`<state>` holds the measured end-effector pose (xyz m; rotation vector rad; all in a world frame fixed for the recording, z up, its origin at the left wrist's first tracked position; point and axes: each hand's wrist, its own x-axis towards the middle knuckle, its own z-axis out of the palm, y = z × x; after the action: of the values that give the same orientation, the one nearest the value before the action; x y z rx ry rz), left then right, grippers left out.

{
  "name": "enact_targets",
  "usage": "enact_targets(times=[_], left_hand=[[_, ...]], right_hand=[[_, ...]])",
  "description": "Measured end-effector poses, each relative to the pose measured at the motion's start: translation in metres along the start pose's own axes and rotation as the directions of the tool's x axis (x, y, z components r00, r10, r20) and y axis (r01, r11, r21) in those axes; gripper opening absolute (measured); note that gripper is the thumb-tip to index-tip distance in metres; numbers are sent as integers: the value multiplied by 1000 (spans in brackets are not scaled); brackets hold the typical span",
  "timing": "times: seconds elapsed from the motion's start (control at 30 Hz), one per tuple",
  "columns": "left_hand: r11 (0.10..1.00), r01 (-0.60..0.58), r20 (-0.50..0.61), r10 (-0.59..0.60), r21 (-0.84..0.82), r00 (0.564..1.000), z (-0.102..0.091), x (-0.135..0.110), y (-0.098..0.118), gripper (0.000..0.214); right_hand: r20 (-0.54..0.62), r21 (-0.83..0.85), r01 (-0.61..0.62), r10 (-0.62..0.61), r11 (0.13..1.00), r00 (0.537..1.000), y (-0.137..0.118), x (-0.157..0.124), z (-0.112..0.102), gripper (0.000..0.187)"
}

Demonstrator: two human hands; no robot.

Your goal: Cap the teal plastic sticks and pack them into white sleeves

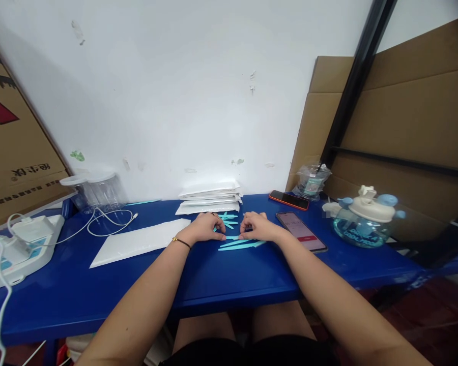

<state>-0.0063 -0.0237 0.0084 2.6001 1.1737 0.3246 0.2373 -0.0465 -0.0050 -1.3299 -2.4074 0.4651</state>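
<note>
Both hands rest on a blue table [221, 279], close together. My left hand [205, 227], with a thin bracelet at the wrist, is curled, its fingertips pinching one end of a thin light-blue strip [232, 237]. My right hand [256, 227] is curled too and pinches the other end of that strip. More light-blue strips [241, 245] lie just in front of the hands, and several others [229, 219] lie behind them. A flat white mailer [139, 241] lies left of my left hand.
A stack of white mailers [209, 197] sits against the wall. Two phones [301, 231] [289, 200] lie on the right, beside a blue water bottle [361, 221] and a plastic bag [312, 180]. Clear jars [95, 190], a white cable [110, 223] and a white device [21, 244] stand left. Cardboard [412, 117] leans at both sides.
</note>
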Motion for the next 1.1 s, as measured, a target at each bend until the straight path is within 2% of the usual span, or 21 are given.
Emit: enact_targets(times=[0.1,0.2,0.3,0.37,0.47,0.53,0.6,0.7,0.77,0.83,0.9,1.0,1.1], left_hand=[[999,-38,75,36,35,997,3,3,8,25],[998,-10,73,6,56,997,5,5,6,23],[994,45,27,-48,99,999,3,5,-2,19],[986,109,-20,-108,123,994,2,5,-9,17],[969,204,-128,-187,137,974,0,4,-17,22],[969,213,-197,-186,126,963,0,4,-16,29],[985,156,-197,-139,73,971,1,3,-10,32],[998,23,-76,-27,-60,997,4,1,6,36],[993,-26,14,28,-113,1000,8,0,15,40],[991,-34,78,44,-126,996,12,1,20,39],[992,-13,106,26,-122,994,16,3,21,34],[992,44,89,-34,-115,995,15,6,14,28],[990,120,24,-118,-74,993,8,5,1,23]], right_hand=[[81,-14,35,-33,999,996,-6,3,5,33],[81,7,43,-44,999,996,-2,4,4,34],[3,2,1,-1,1000,1000,9,4,-1,31],[-76,-18,-81,79,997,994,18,4,-4,29],[-195,-28,-223,213,975,957,28,1,-11,27],[-231,5,-251,246,968,942,32,-4,-18,28],[-175,66,-205,214,977,961,34,-10,-25,29],[41,128,-100,96,987,995,36,-19,-32,32],[149,120,-78,59,990,987,35,-21,-32,34],[197,117,-83,59,990,979,32,-21,-30,33],[212,136,-91,60,986,975,29,-19,-27,33],[191,150,-72,43,986,981,28,-16,-23,33],[60,76,-71,66,995,996,32,-12,-21,31]])
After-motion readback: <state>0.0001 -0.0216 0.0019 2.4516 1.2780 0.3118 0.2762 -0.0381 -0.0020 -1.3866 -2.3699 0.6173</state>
